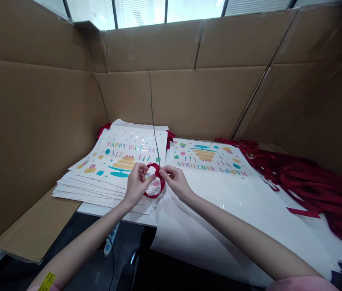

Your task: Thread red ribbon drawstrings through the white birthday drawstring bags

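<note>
A loop of dark red ribbon hangs between my hands, above the edges of the printed paper. My left hand has its fingers curled and closed on the loop's left side. On the other side, my right hand pinches the ribbon between thumb and fingers. A long thin dark wire rises from near my right fingertips; its lower end is hidden, so which hand grips it is unclear. Just behind lies a stack of white "Happy Birthday" bags, overlapped by my left hand.
At right, more white printed bags lie with their print upside down, overhanging the front edge. A heap of dark red ribbons covers their right side. Tall cardboard walls enclose the table. A power strip shows below.
</note>
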Motion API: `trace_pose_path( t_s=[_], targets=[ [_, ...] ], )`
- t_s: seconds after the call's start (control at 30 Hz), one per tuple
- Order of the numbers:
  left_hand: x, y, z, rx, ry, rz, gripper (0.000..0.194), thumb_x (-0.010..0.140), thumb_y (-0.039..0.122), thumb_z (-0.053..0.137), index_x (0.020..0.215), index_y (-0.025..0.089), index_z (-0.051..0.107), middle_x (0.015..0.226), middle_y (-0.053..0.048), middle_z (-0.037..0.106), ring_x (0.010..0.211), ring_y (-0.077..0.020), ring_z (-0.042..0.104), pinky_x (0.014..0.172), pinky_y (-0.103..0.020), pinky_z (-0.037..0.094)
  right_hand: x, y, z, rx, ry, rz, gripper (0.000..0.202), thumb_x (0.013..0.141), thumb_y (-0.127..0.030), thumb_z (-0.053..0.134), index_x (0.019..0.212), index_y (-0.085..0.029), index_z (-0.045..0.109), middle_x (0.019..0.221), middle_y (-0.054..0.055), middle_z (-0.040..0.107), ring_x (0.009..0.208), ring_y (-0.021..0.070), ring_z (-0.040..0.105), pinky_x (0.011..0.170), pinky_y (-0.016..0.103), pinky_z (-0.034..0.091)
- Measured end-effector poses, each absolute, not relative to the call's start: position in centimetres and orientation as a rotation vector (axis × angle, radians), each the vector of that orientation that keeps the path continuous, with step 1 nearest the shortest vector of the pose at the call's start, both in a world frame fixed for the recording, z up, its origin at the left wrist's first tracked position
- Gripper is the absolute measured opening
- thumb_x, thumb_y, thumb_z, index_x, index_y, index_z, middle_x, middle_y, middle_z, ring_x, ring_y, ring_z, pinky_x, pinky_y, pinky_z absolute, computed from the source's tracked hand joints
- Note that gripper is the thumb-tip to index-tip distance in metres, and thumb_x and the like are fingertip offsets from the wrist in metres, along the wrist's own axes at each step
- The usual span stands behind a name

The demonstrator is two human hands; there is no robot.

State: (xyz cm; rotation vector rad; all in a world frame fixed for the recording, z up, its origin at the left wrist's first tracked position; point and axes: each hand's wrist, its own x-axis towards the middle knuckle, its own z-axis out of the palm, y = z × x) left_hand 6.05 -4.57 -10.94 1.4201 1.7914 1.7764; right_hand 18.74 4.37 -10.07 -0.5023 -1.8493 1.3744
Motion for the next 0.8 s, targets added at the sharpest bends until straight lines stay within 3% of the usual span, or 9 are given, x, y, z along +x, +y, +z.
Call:
trace_pose_path(
  t_s=[0.1,0.2,0.4,0.8],
  targets=[
    [4.1,-3.7,-10.7,1.766,2.066,1.607,0.037,0.072,0.027,0.070,0.105,0.022,0.054,0.096,-0.003,0.053,0.079,-0.0169,0.053,0.071,-0.026,0.040,19.0,4.8,-10.4,-0.510,-1.878,1.391,0.028,0.078,-0.042,0.055,0.070,-0.015,0.060,0.068,0.004,0.058,0.064,0.0151,0.052,0.061,0.027,0.042],
    [1.8,-2.9,-10.7,1.984,2.152,1.287,0.022,0.081,0.024,0.059,0.103,0.021,0.061,0.094,-0.005,0.056,0.088,-0.0205,0.055,0.077,-0.029,0.041,19.4,5.3,-10.5,-0.524,-1.888,1.367,0.024,0.076,-0.038,0.054,0.070,-0.016,0.059,0.069,0.004,0.059,0.065,0.0154,0.052,0.061,0.027,0.042],
    [-2.7,-2.2,-10.1,2.074,2.401,1.137,0.022,0.085,0.016,0.048,0.093,0.020,0.068,0.090,-0.005,0.063,0.087,-0.0215,0.058,0.069,-0.029,0.041,20.5,6.9,-10.0,-0.543,-1.965,1.259,0.018,0.075,-0.031,0.051,0.067,-0.017,0.057,0.067,0.003,0.057,0.065,0.0147,0.051,0.060,0.026,0.040],
    [-5.2,-1.0,-10.5,2.140,2.712,1.028,0.038,0.082,0.008,0.044,0.113,0.021,0.061,0.101,-0.007,0.068,0.088,-0.0231,0.062,0.064,-0.027,0.037,21.9,10.3,-11.7,-0.653,-2.108,1.219,0.020,0.075,-0.033,0.050,0.063,-0.017,0.053,0.063,0.001,0.053,0.060,0.0135,0.046,0.057,0.026,0.037]
  ],
)
